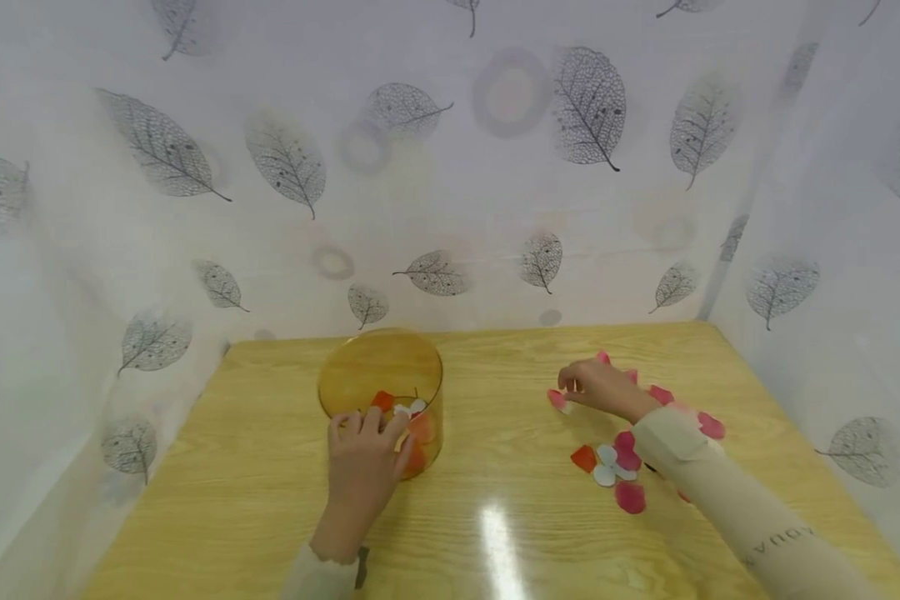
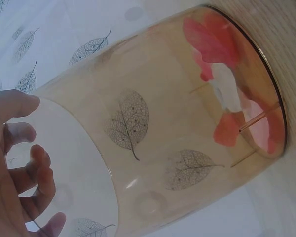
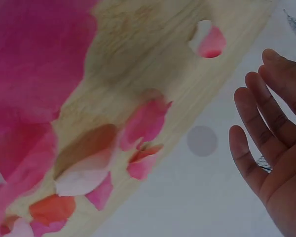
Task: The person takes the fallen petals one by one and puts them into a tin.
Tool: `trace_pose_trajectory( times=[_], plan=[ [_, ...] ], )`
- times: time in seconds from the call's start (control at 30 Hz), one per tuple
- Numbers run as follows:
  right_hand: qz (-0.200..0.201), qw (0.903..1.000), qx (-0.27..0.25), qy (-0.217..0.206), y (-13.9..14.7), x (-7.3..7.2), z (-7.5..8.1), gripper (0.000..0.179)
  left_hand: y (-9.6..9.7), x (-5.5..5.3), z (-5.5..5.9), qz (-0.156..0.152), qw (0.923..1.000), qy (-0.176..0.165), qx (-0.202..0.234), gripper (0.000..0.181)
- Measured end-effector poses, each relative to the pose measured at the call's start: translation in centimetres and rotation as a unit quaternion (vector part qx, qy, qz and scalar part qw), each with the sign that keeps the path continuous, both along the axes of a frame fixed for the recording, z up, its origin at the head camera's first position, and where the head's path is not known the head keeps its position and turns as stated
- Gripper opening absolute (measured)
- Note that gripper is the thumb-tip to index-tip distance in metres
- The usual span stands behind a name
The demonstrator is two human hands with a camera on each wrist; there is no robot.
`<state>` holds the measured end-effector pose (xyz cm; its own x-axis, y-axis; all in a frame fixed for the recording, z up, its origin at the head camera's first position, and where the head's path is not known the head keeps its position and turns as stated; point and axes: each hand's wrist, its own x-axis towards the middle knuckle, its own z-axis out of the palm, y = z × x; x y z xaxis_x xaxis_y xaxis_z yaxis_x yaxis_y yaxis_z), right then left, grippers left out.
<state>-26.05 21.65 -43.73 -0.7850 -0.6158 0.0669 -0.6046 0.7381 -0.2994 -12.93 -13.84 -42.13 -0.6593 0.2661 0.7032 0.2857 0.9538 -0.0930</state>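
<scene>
Right hand [image 1: 594,388]: released, fingers loosely bent, no petal seen in it. Its fingertips are just beside the pink-and-white petal [image 1: 556,398], which lies on the bench [image 1: 495,433], apart from the other loose petals [image 1: 627,451]. Left hand [image 1: 363,462]: grasping the near rim of the amber vase [image 1: 378,362], fingers bent over it; how firmly, can't tell.

To pick up well, I'd say: thumb and index low, pinch one edge lightly, one petal at a time; looks thin, could crease or slip. Wrist best kept high, since the right sleeve [image 1: 742,508] could drag the loose ones. Left grip wants to be light but steady so the vase can't tip.

Looks: petal is small, curved, white one side, deeper pink the other. Vase upright, see-through, wide-mouthed; pink, orange and white petals [image 2: 212,44] at the bottom.
</scene>
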Motion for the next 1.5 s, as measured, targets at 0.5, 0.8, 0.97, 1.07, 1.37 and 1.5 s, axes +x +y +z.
trace_pose_trajectory(
  times=[0.5,0.8,0.97,1.07,1.37,1.5],
  plan=[
    [-0.015,0.9979,0.016,-0.061,-0.3,-2.4,-3.0,0.019,0.1,0.2,0.2,0.001,1.0000,-0.009,0.003,0.034],
    [-0.010,0.9977,0.023,-0.062,-0.6,-2.7,-3.2,0.014,0.1,0.2,0.1,0.003,0.9999,-0.011,0.002,0.032],
    [-0.012,0.9973,0.013,-0.071,-0.7,-2.7,-3.2,0.012,0.1,0.2,0.1,0.004,0.9999,-0.011,0.001,0.032],
    [-0.010,0.9969,0.006,-0.077,-0.6,-2.7,-3.3,0.011,0.1,0.2,0.1,0.005,0.9999,-0.012,-0.001,0.032],
    [-0.023,0.9944,0.003,-0.103,-1.0,-2.8,-3.3,0.010,0.0,0.1,-0.1,0.003,1.0000,-0.006,-0.001,0.033],
    [-0.025,0.9941,0.003,-0.106,-1.0,-2.9,-3.4,0.010,0.0,0.1,0.0,0.004,1.0000,-0.007,-0.002,0.032]
  ],
)
